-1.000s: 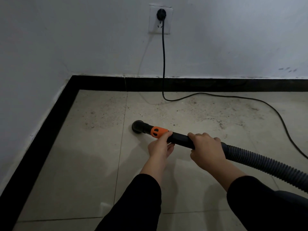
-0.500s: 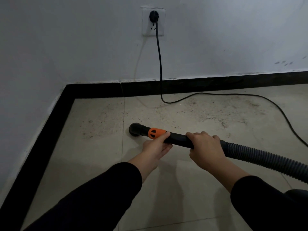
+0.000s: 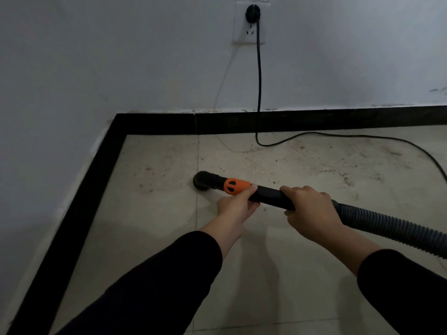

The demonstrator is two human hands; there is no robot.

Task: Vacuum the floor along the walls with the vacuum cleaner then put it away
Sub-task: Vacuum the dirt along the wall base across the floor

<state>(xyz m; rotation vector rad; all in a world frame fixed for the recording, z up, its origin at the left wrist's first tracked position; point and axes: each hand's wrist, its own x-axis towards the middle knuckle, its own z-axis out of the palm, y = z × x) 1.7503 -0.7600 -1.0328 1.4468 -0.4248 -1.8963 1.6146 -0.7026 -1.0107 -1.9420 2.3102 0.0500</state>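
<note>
— Once this moment is set against the one half a second earlier, what is found altered?

— Little. The round black nozzle (image 3: 202, 181) is now seen against the tile seam (image 3: 197, 153), slightly nearer the left-hand skirting (image 3: 79, 201) than before. Both grips are unchanged.

— How is the wand held?

— The rigid black wand (image 3: 266, 195) is pinched by the left hand (image 3: 235, 209) just behind the orange collar (image 3: 235, 186), thumb on top and fingers curled beneath. It is wrapped from above by the right hand (image 3: 312, 210), where the ribbed grey hose (image 3: 387, 227) is joined. The nozzle is set down on the floor (image 3: 150, 238) near the corner, apart from both skirtings.

— And the surfaces?

— Pale, smooth tiles are speckled with dark grit. Glossy black skirting is run below matt white walls (image 3: 121, 56). A thin black cord (image 3: 259, 93) is hung straight down from a plug (image 3: 252, 13) in the white socket (image 3: 242, 32), then trailed in a curve across the tiles.
</note>
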